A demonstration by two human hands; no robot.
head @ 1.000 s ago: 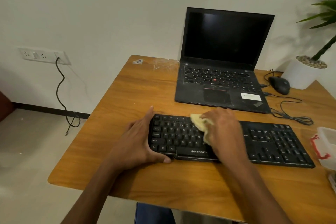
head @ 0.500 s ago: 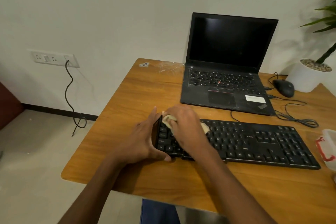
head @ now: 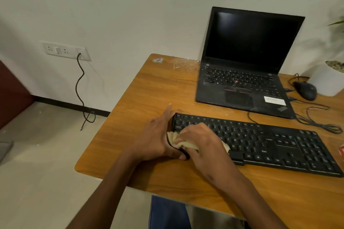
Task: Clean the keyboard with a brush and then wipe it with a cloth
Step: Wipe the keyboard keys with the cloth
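A black keyboard point(head: 260, 141) lies across the near part of the wooden table point(head: 152, 95). My left hand point(head: 154, 137) holds its left end, fingers along the far side and thumb at the front corner. My right hand point(head: 201, 143) grips a crumpled pale yellow cloth point(head: 183, 142) and presses it on the keys at the keyboard's front left corner. Part of the cloth is hidden under my right hand. No brush is in view.
An open black laptop point(head: 245, 72) stands behind the keyboard. A black mouse point(head: 305, 90) and its cables point(head: 320, 119) lie at the right. A white plant pot point(head: 327, 80) stands at the back right. A red-trimmed object point(head: 341, 151) shows at the right edge.
My right hand has carried the cloth leftward along the keys, from the middle to the front left corner. My left hand stays on the keyboard's left end. The camera view has shifted left.
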